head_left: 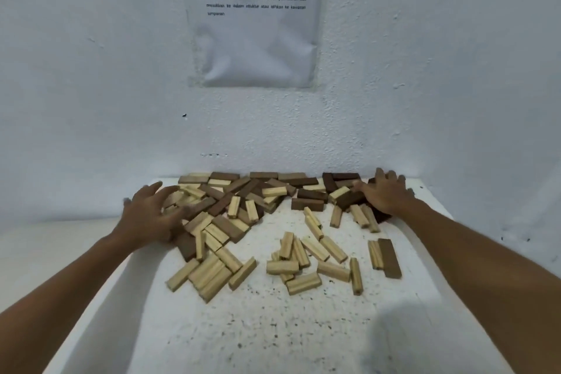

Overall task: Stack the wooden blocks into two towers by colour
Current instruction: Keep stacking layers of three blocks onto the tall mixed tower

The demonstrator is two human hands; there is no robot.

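Left hand (151,215) & right hand (387,193), fingers spread, rest on scattered light/dark rectangular wooden blocks (243,206), hiding some; printed paper sheet (255,18) upper centre, text blurred.

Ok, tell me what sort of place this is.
Probably a makeshift task station in a room corner: a white speckled table pushed against rough white walls, a printed instruction sheet taped above, and loose wooden blocks scattered on the table.

Single head-mounted wide-angle view, facing forward and down over the near counter (273,328) toward the wall (91,70).
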